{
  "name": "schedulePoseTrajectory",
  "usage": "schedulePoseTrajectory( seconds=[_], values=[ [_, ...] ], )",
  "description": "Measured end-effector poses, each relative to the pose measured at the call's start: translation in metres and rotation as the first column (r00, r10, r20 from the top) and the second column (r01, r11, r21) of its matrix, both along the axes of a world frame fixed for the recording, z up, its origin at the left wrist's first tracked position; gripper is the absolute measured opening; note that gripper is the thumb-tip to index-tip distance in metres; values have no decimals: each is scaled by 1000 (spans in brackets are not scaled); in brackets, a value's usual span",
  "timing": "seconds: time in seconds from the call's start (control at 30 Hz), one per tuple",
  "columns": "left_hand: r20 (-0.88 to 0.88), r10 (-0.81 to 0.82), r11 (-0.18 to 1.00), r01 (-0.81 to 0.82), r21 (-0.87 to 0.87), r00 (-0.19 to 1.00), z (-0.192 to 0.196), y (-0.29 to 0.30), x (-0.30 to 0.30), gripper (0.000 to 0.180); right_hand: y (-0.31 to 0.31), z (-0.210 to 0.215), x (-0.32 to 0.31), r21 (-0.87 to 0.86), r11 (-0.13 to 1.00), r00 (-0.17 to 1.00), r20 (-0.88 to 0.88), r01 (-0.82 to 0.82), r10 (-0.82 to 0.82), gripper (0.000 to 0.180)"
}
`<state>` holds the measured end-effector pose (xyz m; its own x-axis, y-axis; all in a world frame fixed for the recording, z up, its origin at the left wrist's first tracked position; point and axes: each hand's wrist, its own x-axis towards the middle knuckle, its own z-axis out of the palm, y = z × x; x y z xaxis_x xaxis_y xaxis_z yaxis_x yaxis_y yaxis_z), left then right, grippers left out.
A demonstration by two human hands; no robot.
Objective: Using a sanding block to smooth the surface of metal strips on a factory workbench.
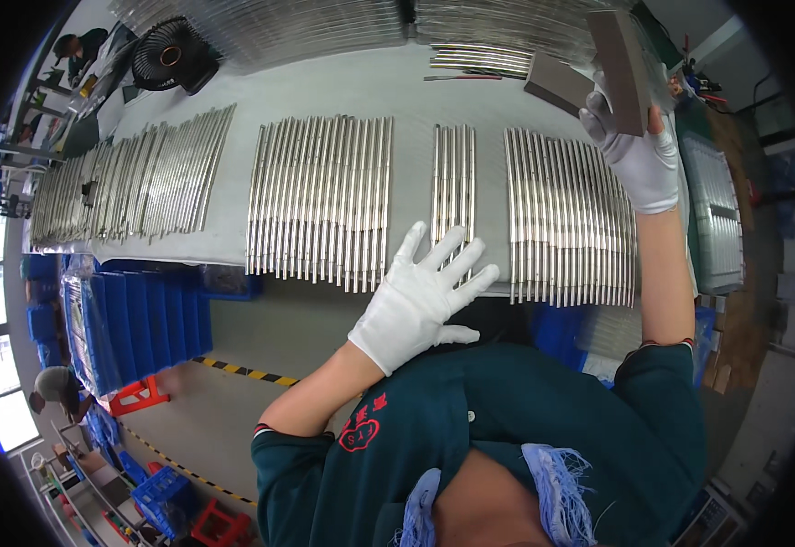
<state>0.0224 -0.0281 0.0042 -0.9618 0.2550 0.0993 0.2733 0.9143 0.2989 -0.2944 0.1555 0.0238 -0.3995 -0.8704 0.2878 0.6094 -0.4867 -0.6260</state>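
My left hand [420, 305], in a white glove with its fingertips bare of anything, spreads its fingers over the near ends of a small group of silver metal rods [454, 173]. Whether the fingertips press on those rods, I cannot tell. At the right, my gloved right hand [642, 164] grips the lower end of a grey-brown rectangular block [620, 68], holding it up over the table. A second block of the same colour [559, 84] lies just left of it. Between my two hands, a wide row of rods [571, 214] lies side by side.
More rods lie in a middle row [320, 196] and a left row [133, 182]. Behind are a black fan [171, 56], clear plastic packs [306, 27] and several loose thin rods [479, 59]. Blue crates [137, 319] stand below the table's front edge. Other people are far left.
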Motion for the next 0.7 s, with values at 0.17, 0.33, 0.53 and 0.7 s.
schedulePoseTrajectory(
  seconds=[0.17, 0.33, 0.53, 0.7],
  values=[
    [25, 124, 991, -123, -50, 992, 5, -19, 19, 88, 26, -4, -4, 21, 990, 990, -23, 138, -137, 61],
    [25, 182, 978, -178, -105, 983, 9, -29, 27, 83, 42, -2, 0, 31, 986, 986, 20, 164, -164, 64],
    [-22, 110, 994, -110, 2, 994, -2, -12, 10, 86, 43, -1, 4, 22, 983, 983, -41, 180, -179, 68],
    [-126, -77, 985, 95, 146, 989, -8, 1, -1, 81, 38, 2, 10, 107, 969, 973, -92, 221, -212, 70]
  ],
)
